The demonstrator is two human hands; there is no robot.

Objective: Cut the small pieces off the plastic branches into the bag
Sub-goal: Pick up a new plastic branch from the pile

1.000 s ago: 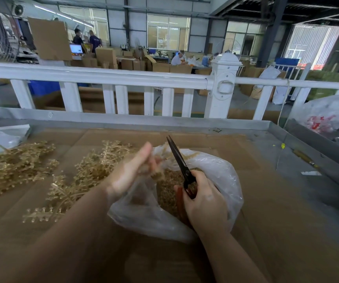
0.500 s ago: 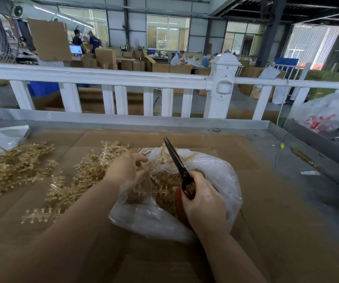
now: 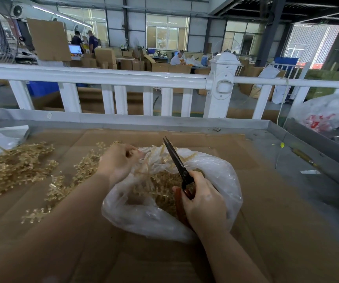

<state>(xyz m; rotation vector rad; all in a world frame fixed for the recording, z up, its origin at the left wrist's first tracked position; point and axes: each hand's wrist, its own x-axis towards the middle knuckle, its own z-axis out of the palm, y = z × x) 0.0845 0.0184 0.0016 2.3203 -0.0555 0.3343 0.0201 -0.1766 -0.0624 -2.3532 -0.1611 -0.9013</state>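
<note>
Grip, right hand (image 3: 203,203): fingers were curled round the red handles of the scissors (image 3: 180,170), whose blades were seen shut and pointed up and away over the bag (image 3: 221,176).
Grip, left hand (image 3: 118,163): fingers were curled at the bag's left rim; a branch (image 3: 154,160) appeared to be pinched there and held over the opening, though the contact itself was partly hidden.
Place of the cut pieces: a heap of gold bits (image 3: 164,193) was seen inside the bag, on the cardboard-covered desk (image 3: 266,201).
Handling, judged: the branches were taken to be light, thin, stiff and brittle, best held by the bare stem; the bag was taken to be soft and slippery.
Count: one pair of scissors, one bag in use, two loose piles of branches (image 3: 15,170) left of the bag; single branches could not be counted.
</note>
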